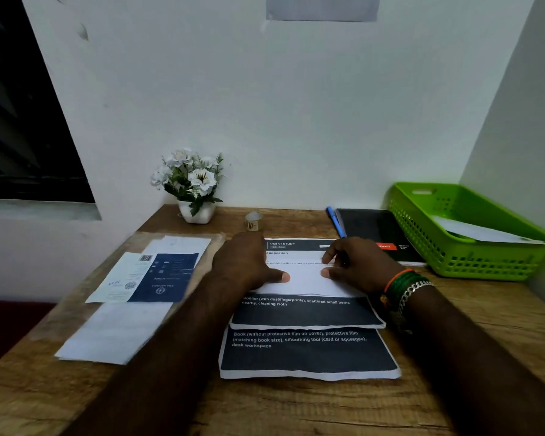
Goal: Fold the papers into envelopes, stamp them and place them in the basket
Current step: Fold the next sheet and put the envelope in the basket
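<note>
green plastic basket (472, 262) at the counter's (296, 410) far right holds one folded white paper (482, 232). both hands, left (246, 262) and right (359, 265), press flat, fingers relaxed, on a printed sheet (306, 284) mid-counter.

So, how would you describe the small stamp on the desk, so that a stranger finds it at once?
Start at the wooden desk and go to its far edge by the wall. Between the white flower pot and the blue pen stands the small stamp. It is the only short round thing there, pale with a clear cap, just beyond the left hand.
</note>
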Action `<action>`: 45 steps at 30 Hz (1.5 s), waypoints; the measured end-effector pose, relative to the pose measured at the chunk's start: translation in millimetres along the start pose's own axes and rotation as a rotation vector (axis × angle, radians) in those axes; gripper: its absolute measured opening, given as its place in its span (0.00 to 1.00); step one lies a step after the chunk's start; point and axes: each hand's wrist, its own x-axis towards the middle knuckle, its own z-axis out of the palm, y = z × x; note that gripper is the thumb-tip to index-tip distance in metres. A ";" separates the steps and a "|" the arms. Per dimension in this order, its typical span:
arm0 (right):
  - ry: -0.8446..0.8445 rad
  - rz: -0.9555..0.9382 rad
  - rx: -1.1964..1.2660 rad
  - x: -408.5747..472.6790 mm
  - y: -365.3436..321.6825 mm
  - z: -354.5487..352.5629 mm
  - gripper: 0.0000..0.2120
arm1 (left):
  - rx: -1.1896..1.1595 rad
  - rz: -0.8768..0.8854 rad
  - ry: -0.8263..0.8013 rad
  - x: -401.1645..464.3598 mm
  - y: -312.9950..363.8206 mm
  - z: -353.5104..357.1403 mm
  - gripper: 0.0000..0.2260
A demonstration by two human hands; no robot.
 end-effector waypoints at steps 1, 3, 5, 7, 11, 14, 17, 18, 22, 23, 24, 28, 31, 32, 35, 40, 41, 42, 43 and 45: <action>0.002 -0.008 0.009 0.3 0.0 1.0 0.08 | -0.002 0.002 0.000 0.3 -0.3 0.2 0.25; 0.014 -0.016 0.053 0.9 0.4 2.3 0.04 | -0.019 0.015 -0.015 0.9 -2.2 1.1 0.24; 0.039 -0.034 0.153 2.4 0.5 1.4 0.04 | -0.053 0.040 -0.029 2.5 -5.2 2.4 0.22; 0.075 -0.072 0.243 3.4 -0.5 -1.6 0.04 | -0.123 0.086 -0.003 4.1 -6.1 4.4 0.18; 0.146 -0.133 0.453 -1.8 -9.3 -10.2 0.03 | -0.237 0.242 0.118 3.4 10.6 7.4 0.08; 0.175 -0.156 0.545 -3.8 -11.1 -12.1 0.04 | -0.300 0.277 0.169 2.2 19.4 5.5 0.04; 0.192 -0.128 0.572 -3.0 -6.8 -12.7 0.05 | -0.263 0.227 0.150 5.7 9.7 -1.9 0.07; 0.195 -0.112 0.576 -2.5 -4.5 -13.2 0.05 | -0.244 0.200 0.148 7.3 3.1 -5.5 0.07; 0.208 -0.051 0.591 -1.5 2.6 -16.1 0.05 | -0.202 0.063 0.160 11.3 -25.5 -16.7 0.09; 0.212 -0.040 0.587 -1.6 3.4 -16.6 0.05 | -0.215 0.043 0.163 12.2 -30.5 -17.6 0.10; 0.217 -0.034 0.584 -1.8 4.0 -16.7 0.05 | -0.246 0.043 0.161 13.5 -33.7 -17.4 0.10; 0.236 -0.007 0.611 -3.1 3.4 -15.8 0.07 | -0.438 0.143 0.139 15.4 -26.4 -10.1 0.05; 0.232 -0.003 0.624 -4.3 1.4 -16.2 0.06 | -0.442 0.179 0.180 19.3 -24.3 -5.8 0.05; 0.233 0.010 0.636 -4.8 2.1 -17.1 0.04 | -0.440 0.179 0.183 19.9 -25.2 -6.4 0.05; 0.238 0.091 0.683 -5.4 8.6 -21.1 0.03 | -0.433 0.177 0.179 21.4 -31.0 -9.4 0.05; 0.309 0.083 0.627 -7.8 13.9 -28.1 0.04 | -0.428 0.164 0.200 21.7 -33.9 -10.8 0.04; 0.321 0.064 0.618 -8.2 13.4 -28.9 0.04 | -0.430 0.167 0.221 21.4 -33.4 -11.0 0.04; 0.333 0.045 0.612 -8.6 12.7 -29.8 0.04 | -0.440 0.171 0.249 20.8 -32.8 -11.9 0.03; 0.343 0.028 0.613 -8.1 12.2 -30.4 0.04 | -0.452 0.177 0.282 20.2 -32.1 -13.7 0.03; 0.355 -0.010 0.614 -6.1 12.1 -31.6 0.04 | -0.461 0.188 0.336 18.5 -31.2 -18.7 0.03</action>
